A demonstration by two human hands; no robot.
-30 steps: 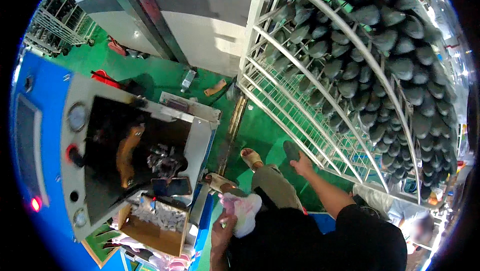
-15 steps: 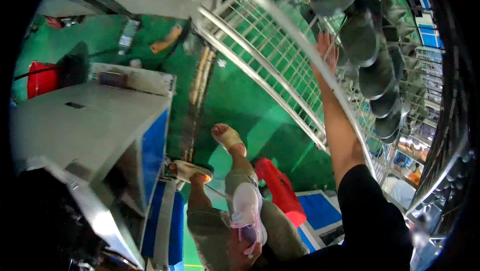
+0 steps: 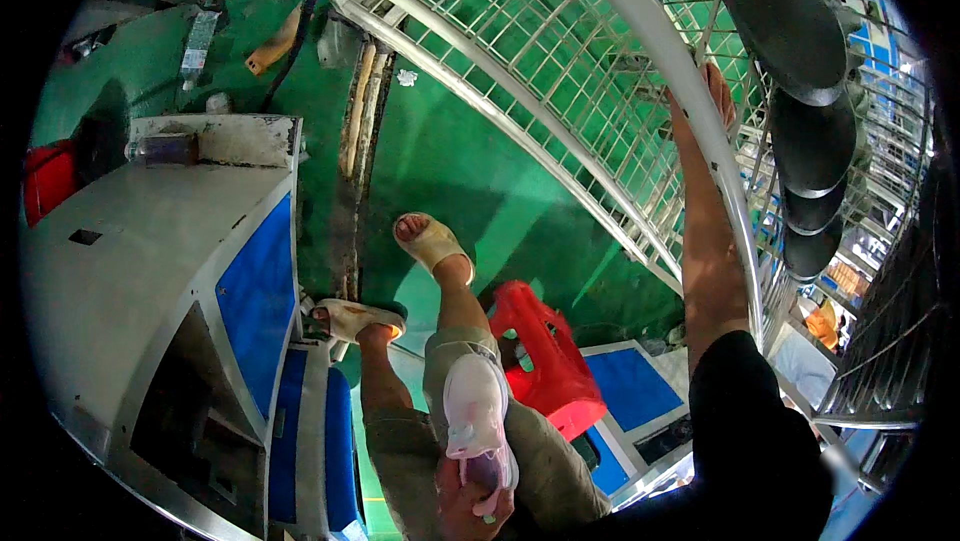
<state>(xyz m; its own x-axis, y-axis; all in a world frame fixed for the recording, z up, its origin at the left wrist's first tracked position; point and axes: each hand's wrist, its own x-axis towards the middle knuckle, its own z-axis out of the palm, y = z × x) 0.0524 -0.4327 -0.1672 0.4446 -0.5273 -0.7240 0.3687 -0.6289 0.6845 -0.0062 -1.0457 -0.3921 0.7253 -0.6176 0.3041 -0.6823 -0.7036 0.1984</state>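
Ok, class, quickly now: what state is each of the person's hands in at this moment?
Left hand: closed on the pale pink shoe.
Right hand: partly hidden by the wire rack; open or closed cannot be told.

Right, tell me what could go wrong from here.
The right hand reaches past the rack rail, so the wrist might knock against it. The left hand grips the shoe near its heel, so it could slip. The stool is close to the right leg, a possible trip.
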